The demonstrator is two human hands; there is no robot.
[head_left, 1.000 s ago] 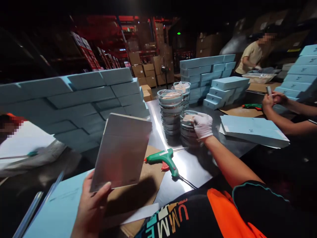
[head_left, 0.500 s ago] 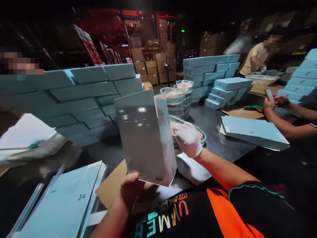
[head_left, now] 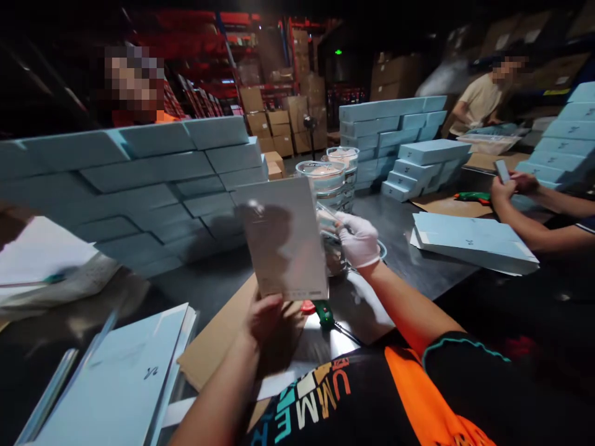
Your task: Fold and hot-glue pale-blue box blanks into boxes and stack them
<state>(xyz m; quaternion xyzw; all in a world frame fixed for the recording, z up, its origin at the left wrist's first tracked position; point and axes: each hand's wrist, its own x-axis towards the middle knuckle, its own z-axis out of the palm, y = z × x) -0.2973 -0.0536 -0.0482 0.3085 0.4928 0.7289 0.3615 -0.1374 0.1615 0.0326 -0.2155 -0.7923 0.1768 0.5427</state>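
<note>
My left hand (head_left: 264,316) pinches the grey card (head_left: 284,238) by its bottom edge, upright and facing me, to read it. Gloved right hand (head_left: 357,238), just right of the card, grips a clear lidded dish (head_left: 337,251) above the bench (head_left: 418,266).

A dim warehouse hall, lit mostly from above the worktop (head_left: 409,260), whose dark metal surface shines with reflections. Walls of pale blue flat boxes (head_left: 139,167) stand stacked on it at the left, with more blue stacks (head_left: 385,121) behind and at the far right (head_left: 569,136). Beyond them, red steel racking (head_left: 195,37) runs into the dark, and brown cardboard cartons (head_left: 279,127) are piled on the floor beneath. A small green sign (head_left: 338,52) glows in the distance. A person in a beige shirt (head_left: 478,99) stands at the far end.
</note>
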